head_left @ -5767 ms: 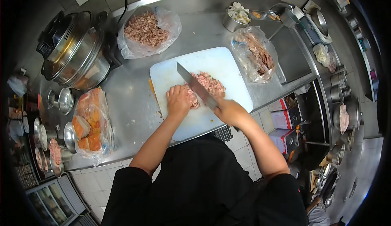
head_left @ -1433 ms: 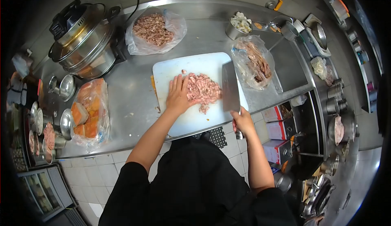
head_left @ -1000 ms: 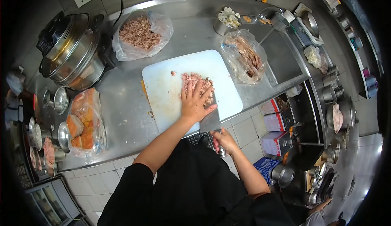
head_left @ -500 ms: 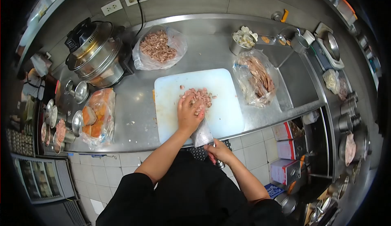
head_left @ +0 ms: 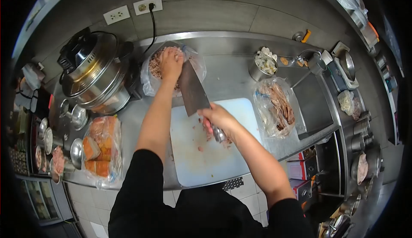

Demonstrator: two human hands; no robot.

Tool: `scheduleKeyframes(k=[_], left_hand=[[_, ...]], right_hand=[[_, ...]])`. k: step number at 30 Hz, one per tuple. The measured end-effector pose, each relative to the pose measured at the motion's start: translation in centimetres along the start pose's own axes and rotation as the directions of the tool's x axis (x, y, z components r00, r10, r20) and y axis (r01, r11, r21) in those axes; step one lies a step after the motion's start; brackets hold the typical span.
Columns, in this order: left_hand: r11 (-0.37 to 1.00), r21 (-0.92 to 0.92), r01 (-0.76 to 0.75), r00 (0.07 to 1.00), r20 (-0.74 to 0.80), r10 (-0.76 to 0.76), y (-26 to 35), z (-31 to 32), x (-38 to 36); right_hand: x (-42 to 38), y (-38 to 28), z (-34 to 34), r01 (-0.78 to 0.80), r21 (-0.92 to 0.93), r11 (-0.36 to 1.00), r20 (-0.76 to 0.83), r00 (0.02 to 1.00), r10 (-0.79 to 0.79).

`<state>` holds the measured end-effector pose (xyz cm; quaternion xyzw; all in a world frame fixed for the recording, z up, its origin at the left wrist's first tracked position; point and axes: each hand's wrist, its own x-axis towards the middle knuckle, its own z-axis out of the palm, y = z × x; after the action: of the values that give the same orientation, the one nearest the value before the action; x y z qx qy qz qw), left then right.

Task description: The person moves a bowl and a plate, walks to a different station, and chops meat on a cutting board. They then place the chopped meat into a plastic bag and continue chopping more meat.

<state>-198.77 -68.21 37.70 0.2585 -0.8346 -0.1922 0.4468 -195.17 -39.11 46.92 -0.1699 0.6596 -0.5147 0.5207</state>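
Note:
My right hand (head_left: 217,119) grips the handle of a wide cleaver (head_left: 193,90), whose blade reaches up and left from the white cutting board (head_left: 206,163) to the edge of a plastic bag of chopped meat (head_left: 155,68). Over that bag is my left hand (head_left: 171,64), fingers bent down on the meat beside the blade's tip; what lies under the fingers is hidden. Scattered pink meat bits (head_left: 201,149) remain on the board, some partly behind my right hand.
Left stand a glass-lidded cooker (head_left: 96,73) and a bag of orange-skinned meat slabs (head_left: 103,146). On the right are a bag of brown meat strips (head_left: 277,107), a metal pot of pale pieces (head_left: 262,66) and a sink (head_left: 315,100).
Both hands have moved up from the board, the left to the bag, the right with the cleaver. The chopped pile on the board has shrunk to scattered bits. The view has shifted.

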Motion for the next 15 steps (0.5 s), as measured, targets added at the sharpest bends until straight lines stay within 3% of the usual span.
scheduleKeyframes(k=[1, 3, 6, 8, 9, 11, 12, 13, 14, 15], left_hand=[[1.000, -0.016, 0.010, 1.000, 0.011, -0.010, -1.7, 1.0, 0.3], [0.885, 0.464, 0.048, 0.956, 0.236, -0.176, -4.2, 3.5, -0.1], [0.856, 0.517, -0.016, 0.950, 0.274, -0.147, -6.6, 6.3, -0.3], [0.863, 0.506, 0.006, 0.924, 0.327, -0.198, -5.5, 5.7, 0.1], [0.865, 0.501, 0.026, 0.905, 0.357, -0.233, -4.6, 4.8, 0.1], [0.856, 0.514, 0.055, 0.875, 0.388, -0.290, -2.9, 2.8, 0.4], [0.845, 0.528, 0.088, 0.846, 0.408, -0.342, -1.6, 1.6, 0.6], [0.881, 0.470, 0.047, 0.907, 0.349, -0.235, 0.3, -0.4, -0.1], [0.882, 0.469, 0.037, 0.906, 0.357, -0.228, 1.1, -1.3, -1.8], [0.974, 0.221, -0.054, 0.939, 0.344, -0.025, 1.9, -2.1, -3.6]], right_hand=[[-0.4, 1.5, -0.1, -0.025, -0.005, 1.000, -0.004, 1.000, 0.025], [-2.9, 4.3, -0.5, -0.047, -0.059, 0.997, -0.042, 0.998, 0.045], [-8.8, 9.0, -1.7, -0.189, -0.108, 0.976, -0.154, 0.973, 0.171], [-12.1, 11.4, -2.4, -0.265, -0.154, 0.952, -0.329, 0.922, 0.203], [-13.6, 12.1, -2.8, -0.281, -0.145, 0.949, -0.331, 0.917, 0.222], [-15.8, 13.2, -3.8, -0.345, -0.457, 0.820, -0.515, 0.854, 0.073], [-16.5, 14.3, -4.8, -0.345, -0.450, 0.824, -0.514, 0.854, 0.077], [-16.9, 15.8, -6.0, -0.326, -0.649, 0.687, -0.537, 0.836, -0.110], [-17.4, 16.8, -6.5, -0.325, -0.802, 0.501, -0.510, 0.809, -0.292], [-17.5, 16.4, -6.7, -0.379, -0.762, 0.525, -0.557, 0.797, -0.233]])
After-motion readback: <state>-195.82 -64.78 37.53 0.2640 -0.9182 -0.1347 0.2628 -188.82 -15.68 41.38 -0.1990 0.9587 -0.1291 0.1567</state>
